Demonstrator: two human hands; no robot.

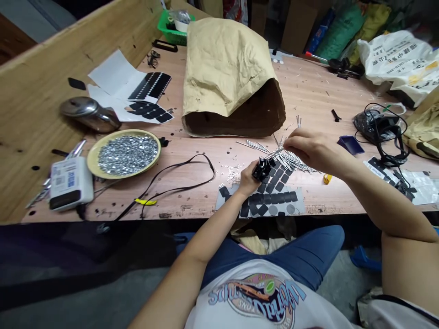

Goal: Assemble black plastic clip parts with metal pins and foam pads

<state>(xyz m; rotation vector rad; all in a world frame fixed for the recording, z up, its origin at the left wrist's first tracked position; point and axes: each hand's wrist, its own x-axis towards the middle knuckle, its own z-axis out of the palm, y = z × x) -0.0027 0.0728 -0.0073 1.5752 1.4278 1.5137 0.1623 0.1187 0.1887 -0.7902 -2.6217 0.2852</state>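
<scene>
My left hand (247,179) is closed around a small black plastic part (262,168), held just above a grey sheet of black adhesive pads (270,199) at the table's front edge. My right hand (310,146) pinches a thin metal pin (276,152) whose tip points at the black part. Under and beside the right hand lies a loose pile of metal pins (295,160). Tiny washers (230,170) are scattered left of the left hand.
A yellow dish of silver washers (125,153) sits at the left, near a white box (70,182) and a black strap (171,180). A big brown paper bag (228,75) lies behind. More pad sheets (144,98), a black cable bundle (380,125) and bags are around.
</scene>
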